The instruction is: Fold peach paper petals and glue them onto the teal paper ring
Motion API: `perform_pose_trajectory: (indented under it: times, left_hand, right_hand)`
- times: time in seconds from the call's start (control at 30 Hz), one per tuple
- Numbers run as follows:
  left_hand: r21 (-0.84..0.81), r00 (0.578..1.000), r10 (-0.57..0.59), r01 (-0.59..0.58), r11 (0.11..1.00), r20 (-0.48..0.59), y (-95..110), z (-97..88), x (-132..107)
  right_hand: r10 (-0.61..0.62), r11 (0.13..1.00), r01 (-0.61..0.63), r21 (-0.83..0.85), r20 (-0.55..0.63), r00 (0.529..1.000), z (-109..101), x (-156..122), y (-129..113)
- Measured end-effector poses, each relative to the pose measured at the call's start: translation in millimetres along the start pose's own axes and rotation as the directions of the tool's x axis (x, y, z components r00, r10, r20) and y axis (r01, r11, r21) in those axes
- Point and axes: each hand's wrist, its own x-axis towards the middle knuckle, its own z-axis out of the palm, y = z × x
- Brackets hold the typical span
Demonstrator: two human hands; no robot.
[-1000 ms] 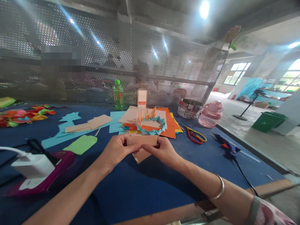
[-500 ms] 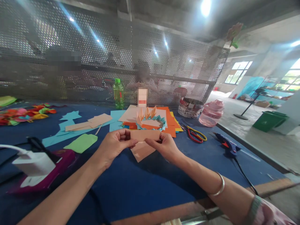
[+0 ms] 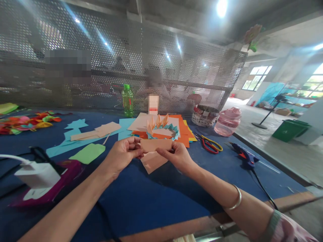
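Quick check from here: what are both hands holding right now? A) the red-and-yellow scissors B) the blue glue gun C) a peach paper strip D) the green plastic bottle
C. The left hand and right hand pinch opposite ends of the peach paper strip.

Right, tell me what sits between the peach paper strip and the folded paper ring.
Nothing raised: only the orange card under the folded paper ring lies flat beyond the peach paper strip, which the left hand and right hand hold.
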Motion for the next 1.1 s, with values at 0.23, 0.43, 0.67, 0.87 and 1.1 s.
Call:
perform_pose_trajectory:
  times: [0.23,0.43,0.67,0.87,1.1]
  left_hand:
    - [-0.007,1.000,-0.009,0.009,1.000,0.013,0.2,-1.3,-0.2]
    - [-0.021,0.993,-0.015,0.018,1.000,0.118,-4.7,3.7,-4.4]
    - [0.068,0.997,-0.019,0.014,0.998,0.077,-1.7,6.2,-4.0]
    - [0.011,0.999,-0.009,0.008,1.000,0.035,-1.3,1.4,1.3]
    - [0.044,1.000,0.023,-0.024,0.999,0.011,-0.8,-2.5,0.8]
  right_hand:
    - [-0.005,1.000,0.005,-0.003,-0.005,1.000,-1.1,0.3,0.0]
    - [0.007,0.990,-0.005,-0.144,0.012,1.000,5.5,-5.2,-1.4]
    - [-0.061,0.970,0.064,-0.235,0.020,0.998,7.2,-5.3,-0.7]
    - [-0.018,0.985,0.019,-0.173,0.008,1.000,2.7,-2.0,-2.5]
    - [-0.058,0.976,0.059,-0.210,0.014,0.998,-0.6,1.0,-4.2]
